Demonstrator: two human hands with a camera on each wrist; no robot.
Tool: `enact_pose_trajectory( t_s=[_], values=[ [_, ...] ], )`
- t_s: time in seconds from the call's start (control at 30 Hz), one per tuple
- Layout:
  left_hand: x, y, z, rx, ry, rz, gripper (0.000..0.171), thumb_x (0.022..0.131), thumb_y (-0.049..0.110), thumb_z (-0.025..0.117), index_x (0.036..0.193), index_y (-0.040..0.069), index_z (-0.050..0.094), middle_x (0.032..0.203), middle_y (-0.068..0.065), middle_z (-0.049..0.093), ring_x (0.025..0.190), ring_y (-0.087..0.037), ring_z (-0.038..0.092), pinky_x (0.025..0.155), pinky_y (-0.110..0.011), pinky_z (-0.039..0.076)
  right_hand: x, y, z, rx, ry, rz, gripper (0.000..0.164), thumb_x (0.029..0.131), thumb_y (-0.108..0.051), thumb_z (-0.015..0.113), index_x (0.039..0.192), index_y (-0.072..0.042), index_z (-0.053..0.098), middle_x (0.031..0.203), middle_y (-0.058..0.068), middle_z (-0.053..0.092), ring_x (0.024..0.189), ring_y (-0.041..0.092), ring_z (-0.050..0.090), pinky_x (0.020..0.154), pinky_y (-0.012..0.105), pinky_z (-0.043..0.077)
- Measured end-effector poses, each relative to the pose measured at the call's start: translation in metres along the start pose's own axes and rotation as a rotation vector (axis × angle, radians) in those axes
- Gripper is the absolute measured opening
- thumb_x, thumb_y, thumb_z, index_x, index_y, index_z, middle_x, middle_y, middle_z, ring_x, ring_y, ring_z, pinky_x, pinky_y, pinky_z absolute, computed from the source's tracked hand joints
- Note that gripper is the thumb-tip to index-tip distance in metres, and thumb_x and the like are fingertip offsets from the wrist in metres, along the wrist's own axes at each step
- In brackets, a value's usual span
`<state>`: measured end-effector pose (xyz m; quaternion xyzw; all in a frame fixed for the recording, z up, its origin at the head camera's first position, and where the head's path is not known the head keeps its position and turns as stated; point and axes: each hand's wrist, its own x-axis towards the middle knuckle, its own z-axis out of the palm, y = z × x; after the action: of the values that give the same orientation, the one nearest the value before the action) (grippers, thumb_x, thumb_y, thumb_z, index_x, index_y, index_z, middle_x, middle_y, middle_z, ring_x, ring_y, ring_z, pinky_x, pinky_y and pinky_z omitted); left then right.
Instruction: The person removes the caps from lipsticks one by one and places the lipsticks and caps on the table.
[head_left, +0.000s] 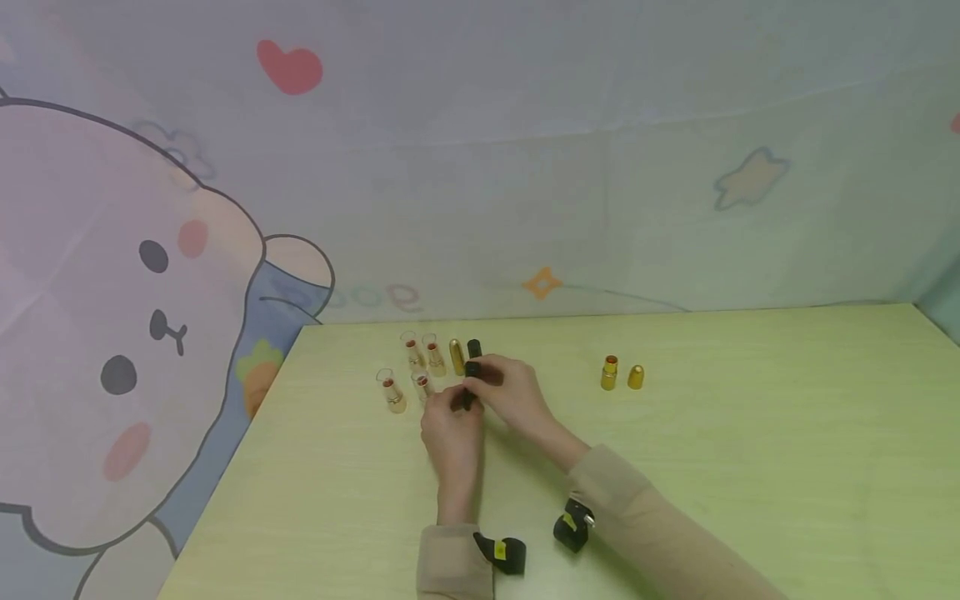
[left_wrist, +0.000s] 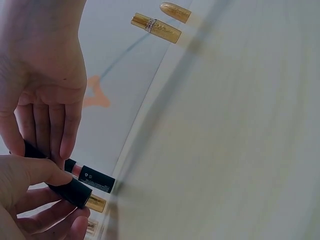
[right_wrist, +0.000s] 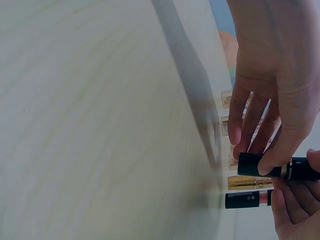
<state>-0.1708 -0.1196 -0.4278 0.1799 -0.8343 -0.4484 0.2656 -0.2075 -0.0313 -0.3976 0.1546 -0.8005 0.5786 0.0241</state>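
A black lipstick tube (head_left: 471,368) is held between both hands, with a thin pale band around its middle in the right wrist view. My left hand (head_left: 452,429) grips its lower part (right_wrist: 248,164), thumb pressed along the side. The fingers of my right hand (head_left: 517,396) pinch the other end (right_wrist: 304,168). Just behind the hands stands a second black tube (head_left: 474,347), showing a pinkish band and small white print (left_wrist: 97,180). Beside it is a closed gold lipstick (head_left: 457,357). Several gold lipsticks with clear caps (head_left: 393,395) stand left of the hands, one partly covered by my left hand.
Farther right on the pale wooden table (head_left: 735,467) stand an uncapped gold lipstick (head_left: 609,373) and a bullet-shaped gold cap (head_left: 636,377). A printed cloth (head_left: 480,208) hangs behind the table's back edge. Black wrist cameras (head_left: 510,556) sit at both sleeves.
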Motion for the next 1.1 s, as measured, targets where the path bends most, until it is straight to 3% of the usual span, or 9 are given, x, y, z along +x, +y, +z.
enact_pose_trajectory(
  t_s=[0.87, 1.1],
  values=[
    [-0.002, 0.002, 0.002, -0.029, -0.099, 0.072, 0.019, 0.075, 0.005, 0.073, 0.094, 0.007, 0.075, 0.088, -0.009, 0.068, 0.081, -0.025, 0.068, 0.078, -0.043, 0.052, -0.005, 0.001, -0.023, 0.057, 0.040, 0.034, 0.037, 0.088, -0.009, 0.067, 0.123, 0.001, 0.061, 0.113, 0.021, 0.069, 0.104, 0.033, 0.068, 0.092, 0.039, 0.054],
    [-0.003, 0.005, 0.002, -0.026, -0.129, 0.051, 0.020, 0.076, 0.006, 0.073, 0.096, 0.009, 0.075, 0.089, -0.006, 0.068, 0.082, -0.022, 0.068, 0.078, -0.042, 0.051, -0.008, 0.001, -0.032, 0.112, 0.066, 0.057, 0.034, 0.089, -0.011, 0.067, 0.121, -0.006, 0.060, 0.111, 0.019, 0.070, 0.105, 0.032, 0.068, 0.092, 0.043, 0.054]
  ],
)
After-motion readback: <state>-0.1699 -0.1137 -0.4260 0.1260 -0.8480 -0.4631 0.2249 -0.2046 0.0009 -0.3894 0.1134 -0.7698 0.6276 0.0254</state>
